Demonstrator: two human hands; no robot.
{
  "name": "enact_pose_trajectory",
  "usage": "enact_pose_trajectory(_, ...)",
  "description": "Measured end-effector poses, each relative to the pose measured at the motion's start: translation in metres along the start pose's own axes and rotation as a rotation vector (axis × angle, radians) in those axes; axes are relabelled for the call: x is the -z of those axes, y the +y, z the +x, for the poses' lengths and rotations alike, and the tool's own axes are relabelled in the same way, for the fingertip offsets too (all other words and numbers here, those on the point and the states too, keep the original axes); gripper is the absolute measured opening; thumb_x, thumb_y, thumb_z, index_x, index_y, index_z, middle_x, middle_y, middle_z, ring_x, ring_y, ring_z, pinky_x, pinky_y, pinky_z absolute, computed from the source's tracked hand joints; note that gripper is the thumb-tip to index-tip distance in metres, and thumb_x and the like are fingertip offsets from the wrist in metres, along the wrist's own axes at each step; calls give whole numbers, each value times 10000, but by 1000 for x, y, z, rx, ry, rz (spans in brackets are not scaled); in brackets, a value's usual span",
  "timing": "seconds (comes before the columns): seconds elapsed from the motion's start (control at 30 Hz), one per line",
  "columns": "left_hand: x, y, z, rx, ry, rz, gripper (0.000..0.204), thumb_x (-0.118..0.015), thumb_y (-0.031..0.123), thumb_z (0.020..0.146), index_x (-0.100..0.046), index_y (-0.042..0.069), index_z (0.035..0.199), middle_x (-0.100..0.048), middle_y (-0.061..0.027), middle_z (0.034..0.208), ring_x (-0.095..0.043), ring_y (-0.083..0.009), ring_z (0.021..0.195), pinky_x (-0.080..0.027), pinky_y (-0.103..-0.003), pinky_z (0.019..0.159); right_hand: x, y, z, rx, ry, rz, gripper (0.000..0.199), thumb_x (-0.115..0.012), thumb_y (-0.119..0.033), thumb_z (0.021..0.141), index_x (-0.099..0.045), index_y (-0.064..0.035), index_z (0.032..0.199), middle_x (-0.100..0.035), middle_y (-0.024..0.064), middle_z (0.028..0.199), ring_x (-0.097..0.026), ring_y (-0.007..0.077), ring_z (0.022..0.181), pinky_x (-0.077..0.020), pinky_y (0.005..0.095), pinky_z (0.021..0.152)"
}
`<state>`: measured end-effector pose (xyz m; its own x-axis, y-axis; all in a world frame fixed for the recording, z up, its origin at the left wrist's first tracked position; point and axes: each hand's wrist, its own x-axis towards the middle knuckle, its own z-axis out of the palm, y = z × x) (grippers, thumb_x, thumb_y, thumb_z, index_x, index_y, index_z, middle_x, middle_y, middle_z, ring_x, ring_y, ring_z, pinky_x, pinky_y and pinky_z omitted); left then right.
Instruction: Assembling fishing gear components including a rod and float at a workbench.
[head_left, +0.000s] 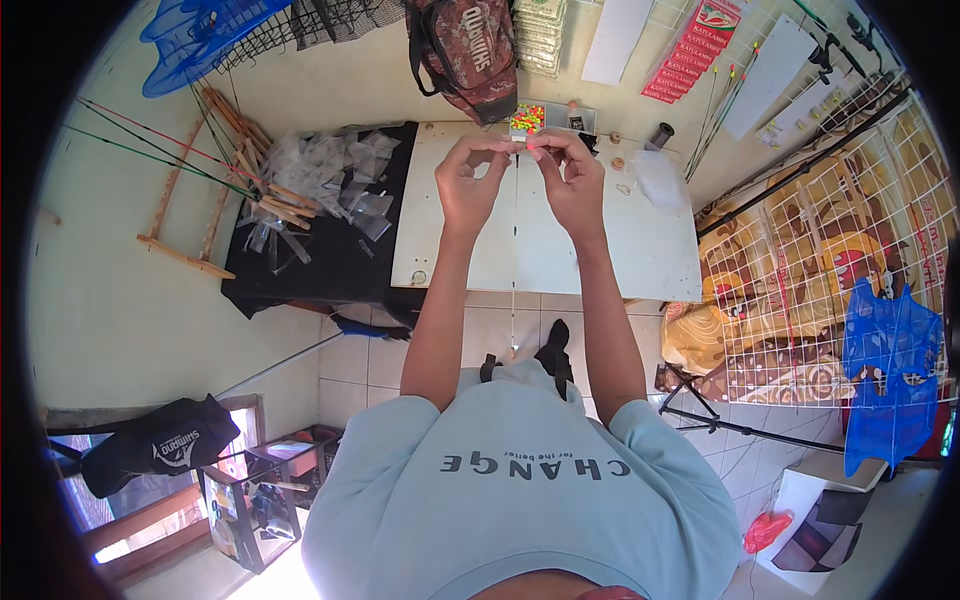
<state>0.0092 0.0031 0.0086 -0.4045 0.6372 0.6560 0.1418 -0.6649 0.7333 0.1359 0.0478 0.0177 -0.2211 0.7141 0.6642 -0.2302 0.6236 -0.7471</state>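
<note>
Both my hands are raised over the white tabletop, fingertips pinched close together. My left hand (470,180) is closed on a thin fishing line (515,200) that hangs down between my forearms with small dark and pale pieces along it. Between the fingertips of my right hand (572,180) a small pinkish-red bead (531,148) shows; fingers partly hide it. Just beyond them sits a small box of red, yellow and green beads (527,117). How the bead and line meet is too small to tell.
The white table (450,255) bears a dark spool (660,136) and a clear plastic bag (660,182). Clear plastic packets (340,170) cover a black-clothed table on the left. A camouflage bag (475,60) stands at the back. A white wire grid (800,270) rises at right.
</note>
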Motion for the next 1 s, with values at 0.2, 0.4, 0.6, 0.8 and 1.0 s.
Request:
enact_pose_trajectory(0.2,-1,2,1,-14,27,-3,143,-603,-137,796,-598,-18,876,-664,-123,925,-662,-172,855,-538,-269,740,1,-1,1,1,5,-6,120,-614,7,843,-636,-48,947,-642,20,937,-534,89,817,-368,230,680)
enact_pose_trajectory(0.4,-2,1,1,-33,26,29,125,-615,-123,804,-592,-24,877,-661,-131,943,-661,-187,876,-538,-288,785,2,-2,0,10,-22,6,118,-615,2,843,-640,-50,946,-643,14,939,-534,85,820,-367,228,681)
enact_pose_trajectory(0.6,-2,1,0,8,-17,25,134,-645,-98,798,-594,-17,891,-663,-126,944,-656,-179,895,-535,-292,811,-1,-2,0,-9,-32,6,121,-615,0,843,-642,-52,950,-646,16,941,-537,86,825,-367,227,680)
enact_pose_trajectory(0.8,-2,4,1,63,-55,-31,151,-666,-60,806,-587,-14,925,-657,-114,951,-646,-162,894,-518,-272,812,0,1,1,4,-12,-17,114,-622,-9,839,-646,-50,943,-646,18,935,-541,86,808,-369,227,671)
enact_pose_trajectory(1.0,-1,2,2,59,-57,-81,177,-662,-70,803,-576,-15,948,-670,-94,929,-651,-146,876,-520,-267,787,-1,-1,2,5,-5,-37,115,-628,-20,839,-649,-52,947,-650,17,921,-543,86,802,-372,227,667)
